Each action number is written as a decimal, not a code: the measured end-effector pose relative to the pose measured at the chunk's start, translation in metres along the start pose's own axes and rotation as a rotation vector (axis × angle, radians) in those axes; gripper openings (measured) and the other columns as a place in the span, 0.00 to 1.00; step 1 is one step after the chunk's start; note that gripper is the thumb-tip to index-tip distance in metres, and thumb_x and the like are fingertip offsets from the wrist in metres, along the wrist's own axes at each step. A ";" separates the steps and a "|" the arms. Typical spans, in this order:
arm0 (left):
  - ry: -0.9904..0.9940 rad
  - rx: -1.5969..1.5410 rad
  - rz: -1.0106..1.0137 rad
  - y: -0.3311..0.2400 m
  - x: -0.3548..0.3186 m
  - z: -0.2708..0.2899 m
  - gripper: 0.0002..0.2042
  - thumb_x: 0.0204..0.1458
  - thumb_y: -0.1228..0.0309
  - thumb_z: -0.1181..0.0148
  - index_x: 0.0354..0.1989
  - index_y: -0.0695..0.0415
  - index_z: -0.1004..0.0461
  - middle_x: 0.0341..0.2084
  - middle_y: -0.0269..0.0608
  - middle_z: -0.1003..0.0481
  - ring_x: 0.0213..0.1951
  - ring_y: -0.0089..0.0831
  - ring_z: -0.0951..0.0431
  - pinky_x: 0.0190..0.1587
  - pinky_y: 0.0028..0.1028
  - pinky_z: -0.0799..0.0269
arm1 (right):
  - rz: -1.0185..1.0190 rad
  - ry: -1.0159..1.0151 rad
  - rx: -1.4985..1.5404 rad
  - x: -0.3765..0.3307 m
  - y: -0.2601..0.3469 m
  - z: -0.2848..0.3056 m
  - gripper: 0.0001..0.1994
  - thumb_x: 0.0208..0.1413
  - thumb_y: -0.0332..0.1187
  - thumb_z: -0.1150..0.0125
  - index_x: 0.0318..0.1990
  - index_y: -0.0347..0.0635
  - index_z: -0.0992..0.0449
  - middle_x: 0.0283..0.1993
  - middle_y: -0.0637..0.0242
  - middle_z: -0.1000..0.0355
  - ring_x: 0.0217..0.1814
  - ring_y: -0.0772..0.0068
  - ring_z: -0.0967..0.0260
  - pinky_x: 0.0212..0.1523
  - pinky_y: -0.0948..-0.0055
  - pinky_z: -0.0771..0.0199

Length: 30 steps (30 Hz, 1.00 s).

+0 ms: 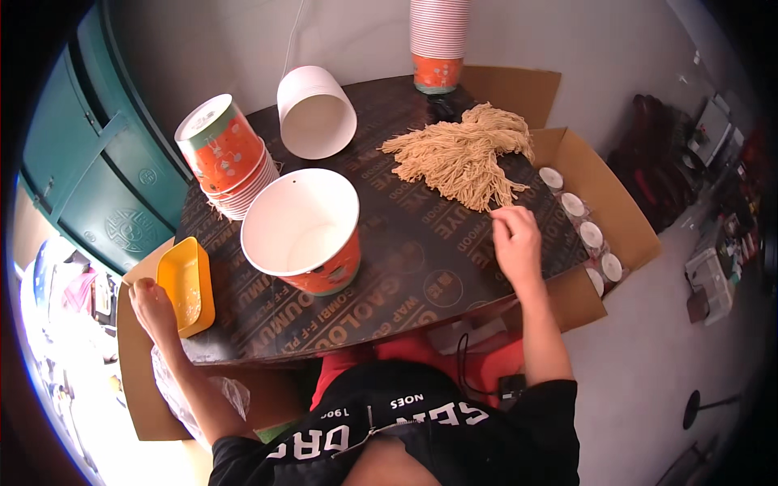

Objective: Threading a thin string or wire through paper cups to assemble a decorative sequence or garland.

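Note:
My right hand (517, 239) is closed in a pinch at the lower tip of a bundle of tan cords (466, 154), which lies spread on the dark table. A cord end seems to be between its fingertips. Over at the left, my left hand (154, 308) is closed beside the rim of a yellow plastic tray (185, 283); whatever its fingers hold is too small to make out. Small clear bits lie in the tray. Between my hands stands an open paper bucket (304, 223), white inside and orange outside, with a small dark hole near its far rim.
Upside-down orange buckets (223, 154) are stacked at the left. A white bucket (316, 113) lies tipped behind. A tall bucket stack (439, 49) stands at the far edge. The right-hand cardboard box (616, 186) holds several white-topped rolls. Another box (142, 389) sits below my left arm.

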State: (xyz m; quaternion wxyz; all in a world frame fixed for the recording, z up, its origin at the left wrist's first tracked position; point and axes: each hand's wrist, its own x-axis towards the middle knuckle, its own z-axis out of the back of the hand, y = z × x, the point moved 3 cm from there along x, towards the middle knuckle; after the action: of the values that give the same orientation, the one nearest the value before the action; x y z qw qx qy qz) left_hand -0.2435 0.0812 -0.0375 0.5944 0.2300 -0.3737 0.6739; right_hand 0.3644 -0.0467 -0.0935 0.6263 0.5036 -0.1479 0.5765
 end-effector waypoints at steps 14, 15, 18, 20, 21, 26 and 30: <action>-0.083 -0.059 -0.103 -0.054 -0.016 0.020 0.07 0.58 0.71 0.43 0.36 0.63 0.24 0.50 0.51 0.27 0.54 0.48 0.29 0.57 0.42 0.35 | -0.101 0.216 -0.142 0.044 -0.092 -0.015 0.03 0.55 0.26 0.40 0.33 0.36 0.24 0.33 0.53 0.28 0.41 0.48 0.29 0.44 0.56 0.29; -0.088 -0.103 -0.118 -0.064 -0.017 0.022 0.07 0.58 0.72 0.43 0.36 0.64 0.24 0.51 0.51 0.27 0.55 0.48 0.29 0.58 0.41 0.35 | -0.137 0.221 -0.141 0.046 -0.099 -0.020 0.05 0.56 0.28 0.40 0.32 0.36 0.24 0.33 0.53 0.28 0.42 0.47 0.29 0.44 0.55 0.29; -0.067 -0.174 -0.145 -0.087 -0.026 0.033 0.06 0.58 0.74 0.43 0.37 0.65 0.24 0.51 0.51 0.27 0.54 0.47 0.28 0.57 0.40 0.34 | -0.227 0.273 -0.181 0.056 -0.095 -0.035 0.08 0.57 0.32 0.40 0.31 0.35 0.24 0.33 0.53 0.28 0.42 0.47 0.29 0.44 0.54 0.29; -0.034 -0.241 -0.168 -0.103 -0.033 0.036 0.06 0.57 0.76 0.43 0.38 0.65 0.25 0.52 0.51 0.28 0.55 0.47 0.29 0.58 0.39 0.35 | -0.284 0.312 -0.236 0.061 -0.092 -0.040 0.10 0.57 0.34 0.40 0.31 0.35 0.24 0.34 0.52 0.27 0.43 0.47 0.29 0.44 0.53 0.29; -0.016 -0.278 -0.178 -0.114 -0.036 0.038 0.06 0.56 0.76 0.43 0.38 0.65 0.26 0.52 0.51 0.28 0.55 0.47 0.29 0.59 0.39 0.35 | -0.280 0.343 -0.273 0.061 -0.093 -0.043 0.11 0.57 0.35 0.39 0.30 0.35 0.24 0.34 0.52 0.27 0.42 0.46 0.28 0.43 0.53 0.29; 0.162 -0.486 -0.472 -0.161 -0.043 0.051 0.25 0.41 0.84 0.45 0.54 0.62 0.30 0.59 0.54 0.32 0.62 0.53 0.36 0.66 0.44 0.43 | -0.360 0.363 -0.223 0.059 -0.097 -0.046 0.12 0.55 0.35 0.39 0.27 0.34 0.25 0.29 0.53 0.25 0.34 0.49 0.27 0.38 0.56 0.28; 0.275 -0.532 -0.592 -0.190 -0.049 0.054 0.31 0.38 0.84 0.44 0.58 0.61 0.32 0.61 0.54 0.34 0.65 0.55 0.39 0.67 0.47 0.46 | -0.664 0.481 0.143 0.060 -0.104 -0.039 0.11 0.53 0.32 0.42 0.24 0.32 0.24 0.22 0.56 0.28 0.27 0.59 0.28 0.32 0.61 0.29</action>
State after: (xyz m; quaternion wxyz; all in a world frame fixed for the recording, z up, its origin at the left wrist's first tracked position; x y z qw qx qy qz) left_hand -0.0570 0.0108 0.0025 0.8454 0.0738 -0.3698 0.3783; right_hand 0.4573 0.0368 -0.1130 0.7583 0.4171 0.2133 0.4533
